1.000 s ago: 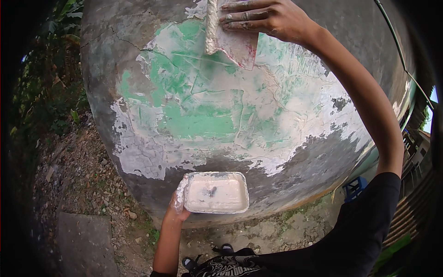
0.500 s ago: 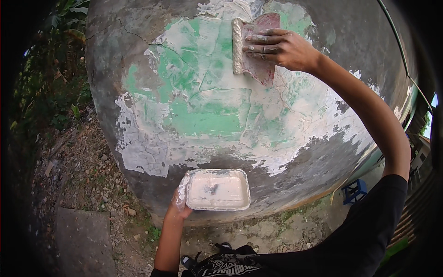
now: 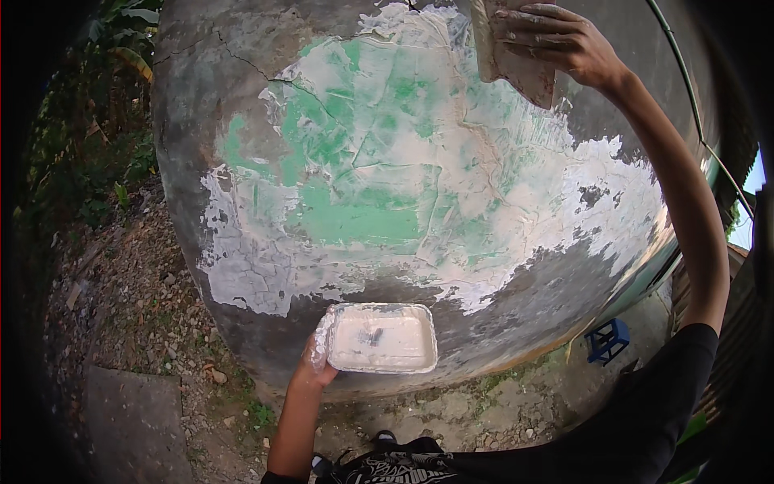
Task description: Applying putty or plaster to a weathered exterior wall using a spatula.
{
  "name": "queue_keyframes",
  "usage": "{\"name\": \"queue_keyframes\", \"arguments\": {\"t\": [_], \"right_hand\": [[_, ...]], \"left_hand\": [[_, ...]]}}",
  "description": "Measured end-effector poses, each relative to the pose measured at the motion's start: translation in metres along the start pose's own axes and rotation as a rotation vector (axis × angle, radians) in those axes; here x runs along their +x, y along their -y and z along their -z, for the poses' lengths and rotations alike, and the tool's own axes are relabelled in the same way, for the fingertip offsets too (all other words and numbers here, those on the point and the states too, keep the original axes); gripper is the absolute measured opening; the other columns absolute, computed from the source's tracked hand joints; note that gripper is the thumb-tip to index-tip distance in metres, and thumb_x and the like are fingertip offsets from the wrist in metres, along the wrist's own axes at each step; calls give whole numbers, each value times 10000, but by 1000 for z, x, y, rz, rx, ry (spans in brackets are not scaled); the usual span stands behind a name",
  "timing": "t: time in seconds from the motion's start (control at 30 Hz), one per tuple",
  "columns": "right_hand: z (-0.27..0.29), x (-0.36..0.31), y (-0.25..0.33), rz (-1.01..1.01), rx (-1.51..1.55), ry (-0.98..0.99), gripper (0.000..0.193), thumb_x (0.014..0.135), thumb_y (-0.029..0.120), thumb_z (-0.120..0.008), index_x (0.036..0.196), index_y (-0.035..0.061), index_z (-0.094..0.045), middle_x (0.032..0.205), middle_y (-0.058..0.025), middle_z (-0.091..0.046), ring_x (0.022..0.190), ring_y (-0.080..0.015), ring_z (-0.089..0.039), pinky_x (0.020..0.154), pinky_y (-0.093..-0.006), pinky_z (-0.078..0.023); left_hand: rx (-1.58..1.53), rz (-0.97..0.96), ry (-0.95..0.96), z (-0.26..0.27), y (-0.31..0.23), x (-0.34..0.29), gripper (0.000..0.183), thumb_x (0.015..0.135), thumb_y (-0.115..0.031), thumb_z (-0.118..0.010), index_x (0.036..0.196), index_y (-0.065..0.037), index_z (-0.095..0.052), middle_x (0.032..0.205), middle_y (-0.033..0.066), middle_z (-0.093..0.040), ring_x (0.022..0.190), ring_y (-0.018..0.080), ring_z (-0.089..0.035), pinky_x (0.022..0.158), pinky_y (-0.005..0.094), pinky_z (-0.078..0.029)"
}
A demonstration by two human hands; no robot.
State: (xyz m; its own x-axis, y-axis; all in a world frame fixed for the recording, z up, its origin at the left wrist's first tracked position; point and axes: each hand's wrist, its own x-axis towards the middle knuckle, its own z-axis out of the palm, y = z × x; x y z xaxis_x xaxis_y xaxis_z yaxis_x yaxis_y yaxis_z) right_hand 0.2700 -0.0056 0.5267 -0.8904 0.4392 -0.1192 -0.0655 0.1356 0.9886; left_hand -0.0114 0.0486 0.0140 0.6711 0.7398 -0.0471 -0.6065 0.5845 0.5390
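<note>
My right hand (image 3: 568,47), its fingers smeared white, is closed around a broad, thin filler spreader (image 3: 524,77) with a reddish blade. A thick bead of off-white paste lies along the spreader's left edge, which is against the grey wall (image 3: 242,36) near the top of the view. Pale filler covers much of a mint-green painted patch (image 3: 359,214) on that wall. Low in front of the wall, my left hand (image 3: 317,355) grips the left side of a shallow rectangular tray (image 3: 379,369). Whitish paste coats the tray's inside, with a dark smudge mid-floor.
A small blue stool (image 3: 607,341) stands to the right by the wall's foot. Stony ground (image 3: 173,323) and a flat concrete slab (image 3: 133,419) lie at the lower left. Plants (image 3: 121,121) grow at the far left. A thin pipe (image 3: 681,64) runs along the wall at the right.
My right hand has carried the spreader up and to the right across the wall, uncovering fresh pale filler. The tray in my left hand sits slightly lower in view.
</note>
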Motion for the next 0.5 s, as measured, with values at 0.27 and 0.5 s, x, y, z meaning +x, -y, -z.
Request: {"name": "queue_keyframes", "arguments": {"t": [0.27,0.5], "right_hand": [[-31,86,-9,57,146,-45,341,784,181,-540,1075,81,-687,1202,-24,-633,1202,-208,-532,1049,-347,-390],[-17,31,-16,-8,203,10,299,821,148,-568,1091,92,-683,1237,-15,-612,1199,-198,-536,1035,-341,-416]], "left_hand": [[12,18,45,-4,5,10,422,956,-340,-469,1254,-46,-516,1220,104,-585,1092,246,-584,922,401,-491],[-37,39,63,11,-2,10,437,960,-356,-458,1258,-41,-513,1225,100,-585,1094,251,-581,932,405,-482]]}}
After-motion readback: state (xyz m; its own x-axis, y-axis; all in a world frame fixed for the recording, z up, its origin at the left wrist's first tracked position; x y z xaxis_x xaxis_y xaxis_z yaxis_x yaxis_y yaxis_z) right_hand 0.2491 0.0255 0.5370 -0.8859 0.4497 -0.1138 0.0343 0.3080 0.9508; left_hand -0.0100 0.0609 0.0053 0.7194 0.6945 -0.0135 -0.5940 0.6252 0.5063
